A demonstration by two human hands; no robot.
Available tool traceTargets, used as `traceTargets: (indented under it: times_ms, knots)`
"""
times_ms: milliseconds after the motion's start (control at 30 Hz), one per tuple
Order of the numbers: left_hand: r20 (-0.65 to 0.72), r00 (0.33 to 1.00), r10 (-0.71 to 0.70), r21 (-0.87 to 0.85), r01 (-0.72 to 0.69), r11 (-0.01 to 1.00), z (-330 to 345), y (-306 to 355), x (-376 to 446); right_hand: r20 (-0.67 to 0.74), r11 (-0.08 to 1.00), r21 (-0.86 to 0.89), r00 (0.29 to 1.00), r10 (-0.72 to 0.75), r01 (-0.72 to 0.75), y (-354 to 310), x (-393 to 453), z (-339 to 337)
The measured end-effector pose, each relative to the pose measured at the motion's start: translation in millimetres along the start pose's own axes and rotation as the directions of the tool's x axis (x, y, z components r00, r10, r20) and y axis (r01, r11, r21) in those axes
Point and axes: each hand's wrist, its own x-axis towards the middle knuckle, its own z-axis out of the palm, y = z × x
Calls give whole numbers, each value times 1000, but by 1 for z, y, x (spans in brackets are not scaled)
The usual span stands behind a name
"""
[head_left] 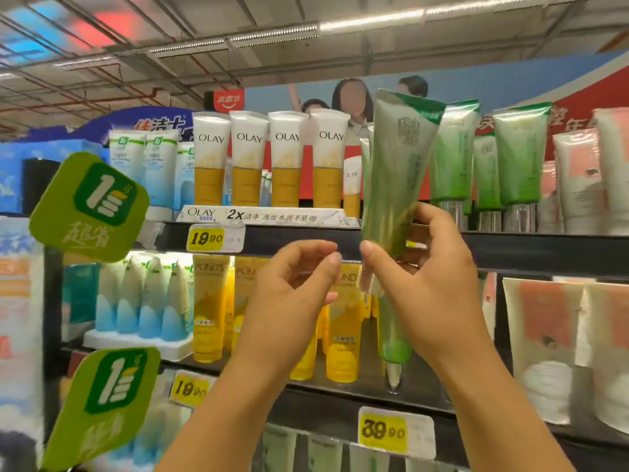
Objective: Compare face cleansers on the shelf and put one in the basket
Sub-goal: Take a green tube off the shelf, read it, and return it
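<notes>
My right hand [429,284] grips the lower part of a green cleanser tube [396,172] and holds it upright, crimped end up, in front of the top shelf. Its cap end is hidden behind my fingers. My left hand [292,291] hovers just left of the tube with its fingers loosely curled, and it holds nothing. White and yellow Olay tubes [248,158] stand in a row on the top shelf to the left. More green tubes [517,158] stand to the right. No basket is in view.
Yellow Pond's tubes [207,308] and blue-white tubes [143,301] fill the second shelf. Another green tube [394,345] stands there behind my right wrist. Green promotional tags [92,206] stick out at the left. Price labels [384,432] line the shelf edges.
</notes>
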Motion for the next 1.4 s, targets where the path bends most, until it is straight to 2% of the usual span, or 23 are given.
traceTargets:
  times_ms: [200, 400, 767, 900, 1067, 1233, 1400]
  knots:
    - [34, 973, -227, -149, 230, 962, 10, -23, -77, 134, 950, 202, 968, 213, -237, 7, -64, -16]
    - [25, 919, -394, -346, 378, 859, 27, -34, -142, 228, 857, 301, 904, 361, -418, 12, -121, -37]
    - [-23, 810, -586, -461, 511, 725, 41, -38, -209, 329, 710, 360, 794, 510, -605, 9, -184, -62]
    - [75, 795, -602, -492, 555, 671, 25, -36, -214, 278, 634, 443, 770, 575, -633, 4, -191, -60]
    - [195, 709, -678, -536, 656, 532, -3, -39, -219, 264, 560, 484, 722, 640, -673, -4, -196, -47]
    - [254, 629, -734, -517, 730, 447, -31, -39, -229, 259, 507, 502, 681, 685, -701, -11, -213, -32]
    - [306, 557, -772, -556, 763, 330, -45, -40, -243, 220, 497, 479, 647, 731, -724, -16, -233, -24]
